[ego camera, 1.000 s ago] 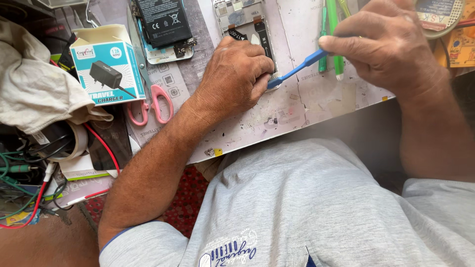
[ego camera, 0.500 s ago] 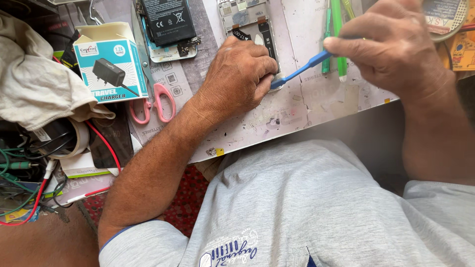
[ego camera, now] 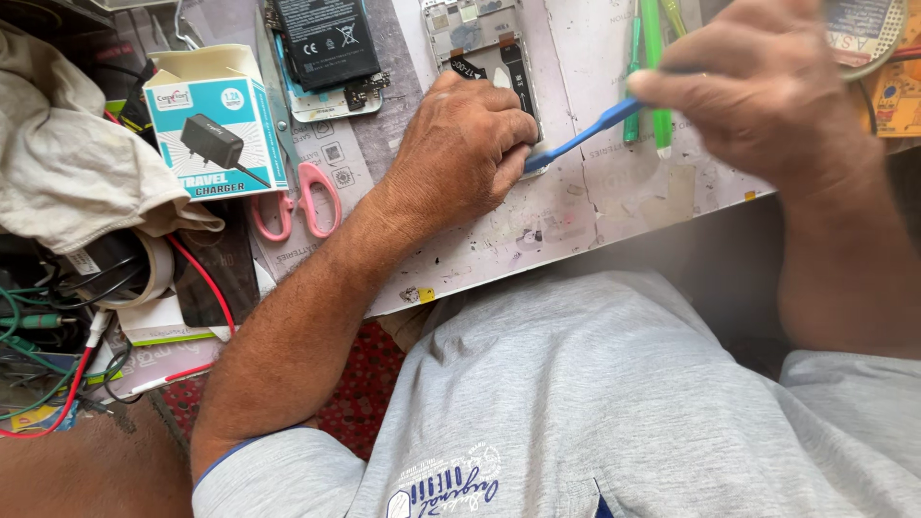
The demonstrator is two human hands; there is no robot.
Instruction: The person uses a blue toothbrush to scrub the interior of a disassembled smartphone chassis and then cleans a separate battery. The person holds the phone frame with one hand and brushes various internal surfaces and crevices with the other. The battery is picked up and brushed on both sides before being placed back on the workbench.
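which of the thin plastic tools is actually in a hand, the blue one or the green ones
The blue tool: the right hand grips it, tip by the left hand. The green tools lie loose on the mat.

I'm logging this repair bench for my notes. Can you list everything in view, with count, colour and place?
opened phone frame: one, grey and black, top centre, under the left hand
blue tool: one, blue, tip at the phone's lower edge
work mat: one, pale and stained, across the bench
battery: one, black, top, left of the phone
scissors: one, pink handles, beside the box
charger box: one, teal and white, left
cloth: one, off-white, far left
green tools: two or so, top right of the mat
wires: several, red, green, black, lower left
left hand: pressing on the phone
right hand: holding the blue tool
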